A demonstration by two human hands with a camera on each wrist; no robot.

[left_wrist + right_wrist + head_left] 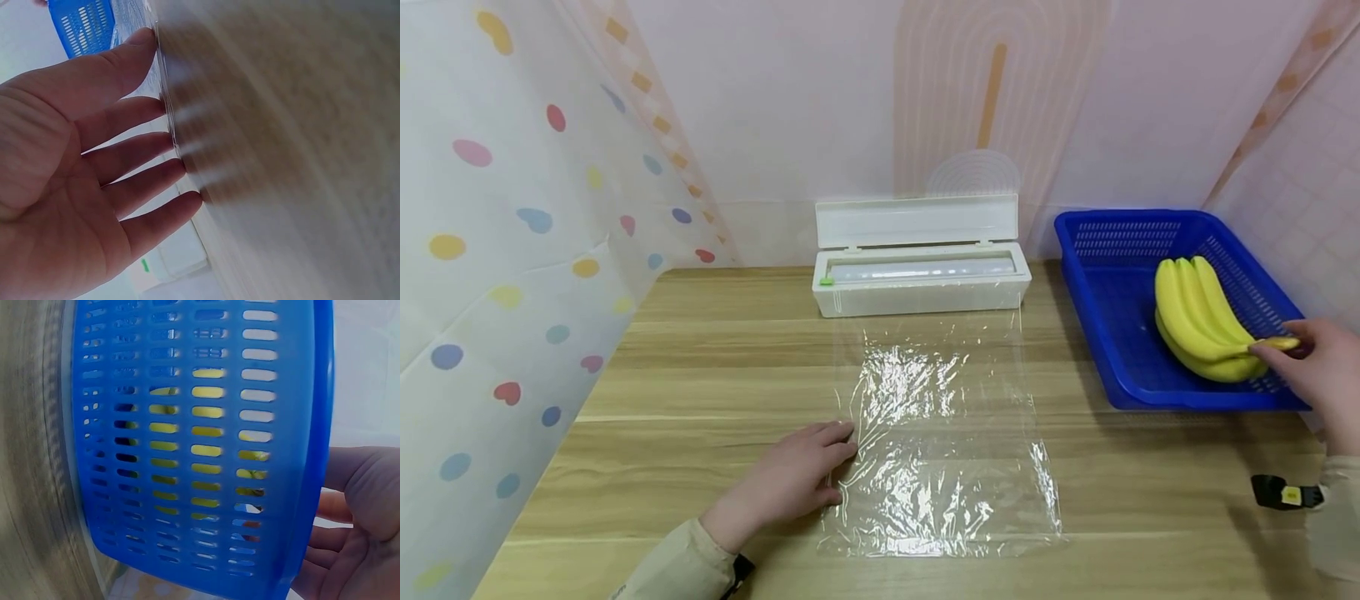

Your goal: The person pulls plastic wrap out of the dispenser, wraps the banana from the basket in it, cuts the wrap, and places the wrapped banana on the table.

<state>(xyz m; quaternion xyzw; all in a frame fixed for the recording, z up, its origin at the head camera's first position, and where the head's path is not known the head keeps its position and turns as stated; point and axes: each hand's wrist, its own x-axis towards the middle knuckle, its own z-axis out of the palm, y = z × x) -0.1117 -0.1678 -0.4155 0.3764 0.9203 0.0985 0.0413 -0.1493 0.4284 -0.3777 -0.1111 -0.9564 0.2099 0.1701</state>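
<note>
A bunch of yellow bananas [1201, 321] lies in the blue plastic basket [1093, 333] at the right. My right hand [1318, 367] pinches the bananas' stem at the basket's near right corner; in the right wrist view the basket wall hides its fingertips. A sheet of clear plastic wrap [936, 467] lies flat and wrinkled on the table, running out from a white wrap dispenser [925, 297] whose lid stands up. At the sheet's left edge my left hand [786, 475] rests its fingertips, the fingers spread and nearly straight in the left wrist view.
The wooden table [700, 375] meets a patterned curtain [775, 125] at the back and a dotted one [497, 292] at the left. A green slider [827, 282] sits on the dispenser's left front edge. The basket's raised rim stands right of the sheet.
</note>
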